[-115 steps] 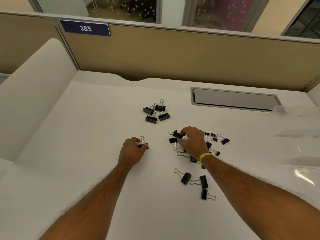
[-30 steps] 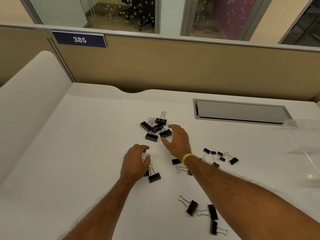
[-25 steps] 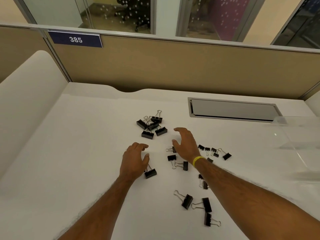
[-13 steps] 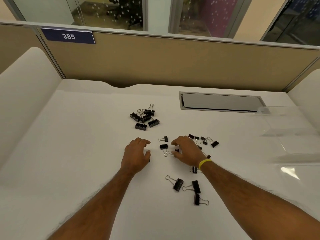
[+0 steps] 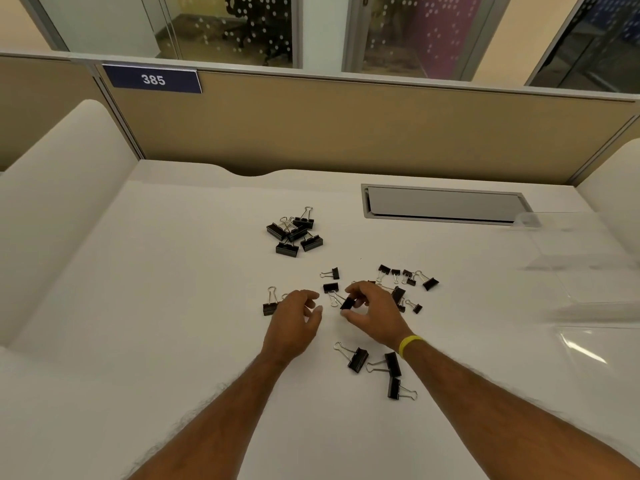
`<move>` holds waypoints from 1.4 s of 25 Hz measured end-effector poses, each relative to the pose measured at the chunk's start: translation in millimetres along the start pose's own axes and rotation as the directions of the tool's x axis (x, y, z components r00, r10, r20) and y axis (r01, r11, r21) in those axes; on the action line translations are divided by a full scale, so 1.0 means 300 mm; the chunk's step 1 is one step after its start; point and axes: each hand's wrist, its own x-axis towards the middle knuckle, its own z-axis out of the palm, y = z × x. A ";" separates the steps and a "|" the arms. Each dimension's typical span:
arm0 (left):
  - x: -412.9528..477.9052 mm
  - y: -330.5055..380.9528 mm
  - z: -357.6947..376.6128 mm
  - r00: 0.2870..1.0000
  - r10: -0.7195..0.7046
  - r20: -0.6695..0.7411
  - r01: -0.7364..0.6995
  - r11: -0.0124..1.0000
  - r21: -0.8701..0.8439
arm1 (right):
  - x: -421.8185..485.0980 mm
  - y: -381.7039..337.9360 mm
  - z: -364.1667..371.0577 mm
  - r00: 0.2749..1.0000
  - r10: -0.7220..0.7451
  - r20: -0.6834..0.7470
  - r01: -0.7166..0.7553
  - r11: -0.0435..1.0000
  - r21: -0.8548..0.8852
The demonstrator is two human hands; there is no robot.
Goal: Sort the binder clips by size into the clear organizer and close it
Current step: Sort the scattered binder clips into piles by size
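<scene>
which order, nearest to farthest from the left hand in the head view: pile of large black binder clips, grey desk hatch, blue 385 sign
1. pile of large black binder clips, just beyond the left hand
2. grey desk hatch, back right
3. blue 385 sign, on the partition

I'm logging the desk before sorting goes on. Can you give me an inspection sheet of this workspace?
Surface: white desk.
Job's things: pile of larger clips far centre; small clips nearer, to the right; three clips by the right forearm; clear organizer at the right edge, contents and lid unclear.
Clutter: nothing seen.
Hands: left hand open beside one clip; right hand pinches a black clip in its fingers; yellow wristband on it.
Cables: nothing seen; grey hatch set in the desk.
Surroundings: tan partition, plate 385, glass behind.
</scene>
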 end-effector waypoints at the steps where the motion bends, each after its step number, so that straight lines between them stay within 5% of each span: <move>1: 0.004 0.021 0.015 0.996 -0.088 0.036 0.090 0.992 -0.083 | -0.008 -0.017 0.015 0.999 -0.001 -0.047 0.004 0.998 0.070; 4: 0.019 0.064 0.062 0.948 -0.288 0.138 0.319 0.868 -0.381 | -0.025 -0.057 0.057 0.993 -0.028 -0.112 0.047 0.984 0.170; 9: 0.043 0.053 0.038 0.924 -0.372 0.092 0.363 0.773 -0.521 | -0.031 -0.055 0.061 0.998 -0.052 -0.039 0.056 0.990 0.129; 22: -0.037 -0.043 -0.130 0.923 -0.372 0.098 0.373 0.801 -0.469 | 0.174 -0.048 0.122 0.979 0.192 0.063 -0.158 0.924 -0.348; 35: -0.292 -0.152 -0.128 0.886 -0.462 0.050 0.462 0.868 -0.182 | 0.119 -0.040 0.130 0.975 0.220 0.029 -0.206 0.947 -0.246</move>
